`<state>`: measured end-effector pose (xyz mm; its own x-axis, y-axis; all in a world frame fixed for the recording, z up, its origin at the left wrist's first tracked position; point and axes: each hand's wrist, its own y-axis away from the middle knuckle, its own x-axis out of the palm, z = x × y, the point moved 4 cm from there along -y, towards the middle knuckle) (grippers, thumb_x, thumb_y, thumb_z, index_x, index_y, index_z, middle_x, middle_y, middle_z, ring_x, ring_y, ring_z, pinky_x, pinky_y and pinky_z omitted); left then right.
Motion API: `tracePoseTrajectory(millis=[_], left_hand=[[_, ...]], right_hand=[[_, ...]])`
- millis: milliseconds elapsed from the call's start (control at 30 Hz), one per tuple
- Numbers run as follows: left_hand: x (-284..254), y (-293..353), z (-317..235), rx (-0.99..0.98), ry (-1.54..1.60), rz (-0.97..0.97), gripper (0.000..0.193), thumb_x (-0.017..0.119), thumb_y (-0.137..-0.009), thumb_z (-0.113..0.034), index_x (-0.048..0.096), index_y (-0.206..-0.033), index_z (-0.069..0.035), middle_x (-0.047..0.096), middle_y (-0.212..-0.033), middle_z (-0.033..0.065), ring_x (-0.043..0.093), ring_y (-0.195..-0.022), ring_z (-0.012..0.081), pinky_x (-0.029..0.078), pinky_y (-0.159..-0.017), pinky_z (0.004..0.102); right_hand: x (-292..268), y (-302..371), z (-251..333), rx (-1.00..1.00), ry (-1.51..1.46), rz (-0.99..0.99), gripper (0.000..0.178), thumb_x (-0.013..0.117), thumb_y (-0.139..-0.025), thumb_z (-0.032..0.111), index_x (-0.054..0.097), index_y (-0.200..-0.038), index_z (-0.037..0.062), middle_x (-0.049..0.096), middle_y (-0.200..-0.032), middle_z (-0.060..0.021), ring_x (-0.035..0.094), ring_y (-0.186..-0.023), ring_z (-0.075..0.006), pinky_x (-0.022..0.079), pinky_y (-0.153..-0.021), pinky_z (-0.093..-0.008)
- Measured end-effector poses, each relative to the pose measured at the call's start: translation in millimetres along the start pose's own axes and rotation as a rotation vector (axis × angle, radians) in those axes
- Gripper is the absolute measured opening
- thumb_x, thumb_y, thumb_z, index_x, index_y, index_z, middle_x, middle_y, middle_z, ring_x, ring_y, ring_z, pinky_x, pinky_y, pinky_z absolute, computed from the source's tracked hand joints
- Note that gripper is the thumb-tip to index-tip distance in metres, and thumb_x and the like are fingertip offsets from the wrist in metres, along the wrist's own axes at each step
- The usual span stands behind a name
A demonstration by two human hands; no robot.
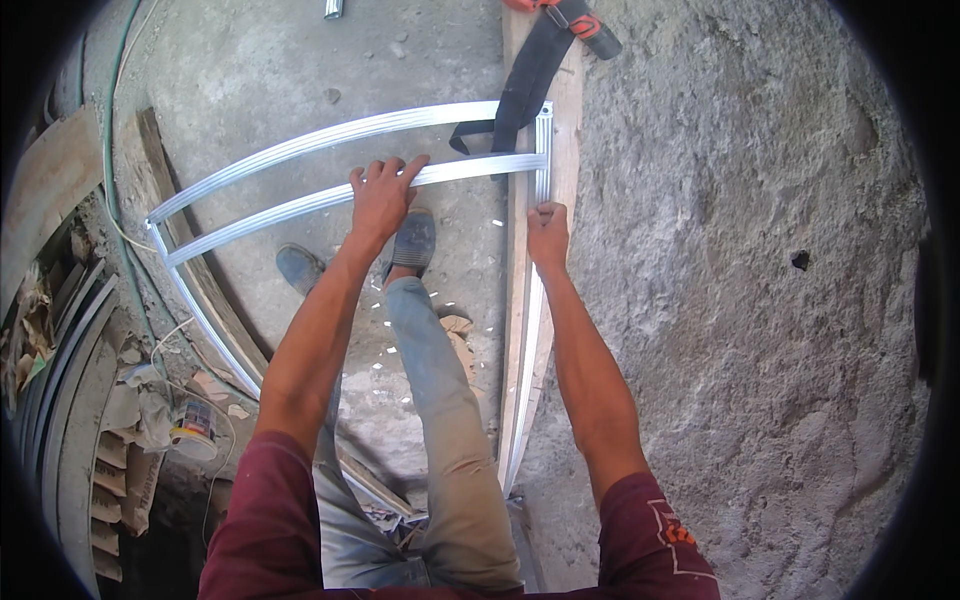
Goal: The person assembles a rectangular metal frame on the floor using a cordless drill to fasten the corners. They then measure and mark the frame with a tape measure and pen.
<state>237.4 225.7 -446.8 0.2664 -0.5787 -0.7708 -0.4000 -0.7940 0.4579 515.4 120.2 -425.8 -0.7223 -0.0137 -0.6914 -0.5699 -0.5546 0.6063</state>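
A silvery frame of ribbed metal channel lies in front of me, with an end bar and a crossbar between its left rail and right rail. My left hand is closed over the crossbar near its middle, fingers hooked across the far edge. Just below where the crossbar meets the right rail, my right hand grips that rail, its fingers curled. The crossbar's right end overlaps the rail; whether it is fastened there, I cannot tell.
Wooden planks run under both sides of the frame. A black strap with a red-and-black piece hangs over the far right corner. At left are a hose, a bucket and stacked strips. Rough concrete lies right.
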Motion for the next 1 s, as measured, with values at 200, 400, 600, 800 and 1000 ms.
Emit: tracePoseTrajectory(millis=[200,400,600,800,1000], left_hand=[[-26,17,-2,-0.028,-0.035,-0.166,0.072,0.075,-0.090,-0.026,0.042,-0.153,-0.029,0.050,-0.147,0.0075,0.043,-0.138,0.0295,0.028,-0.112,0.0648],[-68,172,33,-0.240,0.168,-0.041,0.069,0.073,-0.089,-0.027,0.045,-0.152,-0.021,0.049,-0.147,0.0097,0.044,-0.138,0.0309,0.031,-0.113,0.0563],[-116,409,103,-0.752,0.423,0.130,0.057,0.068,-0.093,-0.025,0.051,-0.146,-0.014,0.058,-0.137,0.0190,0.060,-0.123,0.0367,0.047,-0.103,0.0478],[-160,570,101,-0.988,0.757,-0.113,0.045,0.068,-0.094,-0.029,0.061,-0.134,-0.008,0.069,-0.121,0.0206,0.067,-0.112,0.0348,0.051,-0.099,0.0421],[-233,663,63,-0.974,0.921,-0.384,0.040,0.068,-0.095,-0.029,0.066,-0.127,-0.005,0.071,-0.120,0.0153,0.068,-0.113,0.0271,0.051,-0.097,0.0376]], right_hand=[[-1,-5,7,-0.043,0.009,0.056,0.035,0.067,-0.098,0.022,0.055,-0.124,0.0004,0.068,-0.101,-0.0139,0.065,-0.091,-0.0233,0.052,-0.085,-0.0362],[-13,58,1,0.027,0.050,0.189,0.043,0.064,-0.099,0.023,0.054,-0.134,0.0005,0.069,-0.101,-0.0149,0.066,-0.090,-0.0218,0.053,-0.084,-0.0364],[-6,209,20,-0.314,0.290,0.543,0.039,0.068,-0.096,0.022,0.063,-0.125,-0.0036,0.070,-0.115,-0.0204,0.068,-0.108,-0.0303,0.052,-0.096,-0.0383],[-27,324,138,-0.518,0.450,0.531,0.040,0.070,-0.092,0.023,0.066,-0.122,-0.0033,0.072,-0.101,-0.0216,0.070,-0.095,-0.0343,0.054,-0.087,-0.0429],[-60,411,252,-0.669,0.345,0.684,0.039,0.067,-0.096,0.023,0.063,-0.127,-0.0011,0.073,-0.103,-0.0219,0.071,-0.096,-0.0330,0.054,-0.087,-0.0414]])
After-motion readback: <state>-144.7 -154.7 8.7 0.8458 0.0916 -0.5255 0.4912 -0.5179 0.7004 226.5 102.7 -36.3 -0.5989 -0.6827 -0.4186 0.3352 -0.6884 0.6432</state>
